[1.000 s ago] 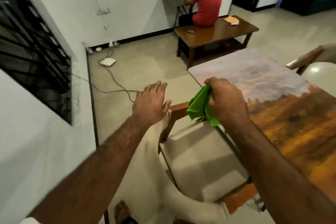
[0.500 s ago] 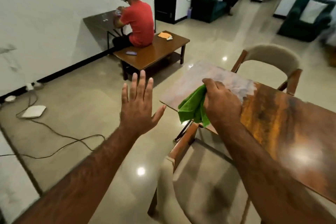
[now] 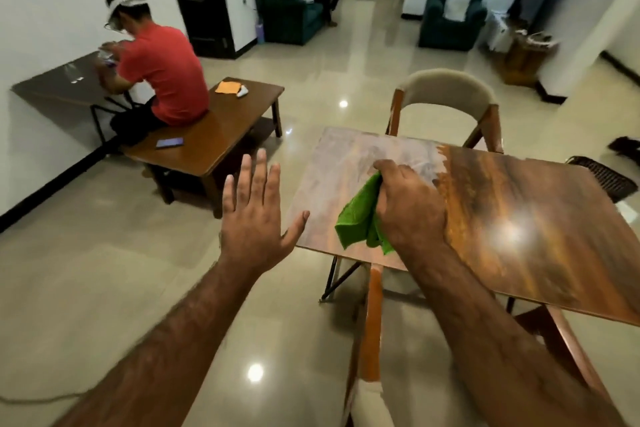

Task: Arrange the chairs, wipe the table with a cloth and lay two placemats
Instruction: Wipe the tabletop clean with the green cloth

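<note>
Now raised well clear of the near chair (image 3: 375, 315), with the left hand (image 3: 254, 215) no longer by its backrest as a second ago but hanging spread over bare floor at centre frame, fingers (image 3: 258, 172) fully splayed, holding nothing. Meanwhile carried inward from the corner to over the worktop (image 3: 519, 218), the right hand (image 3: 408, 208): fingers curled tight, clutching a bunched green cloth (image 3: 358, 222) that hangs out of the fist at its left side over the surface near the left edge. Whether the cloth already presses on the wood: cannot tell from this angle.

Probably means chair-arranging finished on the near side and wiping just starting. A pale, dull patch over the far-left part of the worktop, against glossy dark wood to the right; whether film, dust or reflected light, hard to say.

No placemats anywhere in view. Far chair (image 3: 446, 97) tucked at the far edge, upper centre, seat hidden behind the worktop. Near chair mostly cut off at the bottom edge: only a wooden upright and a scrap of pale padding showing. Something dark and woven (image 3: 602, 177) poking out past the right edge of the worktop, too cropped to name. Right-hand fingertips buried in the cloth.
</note>
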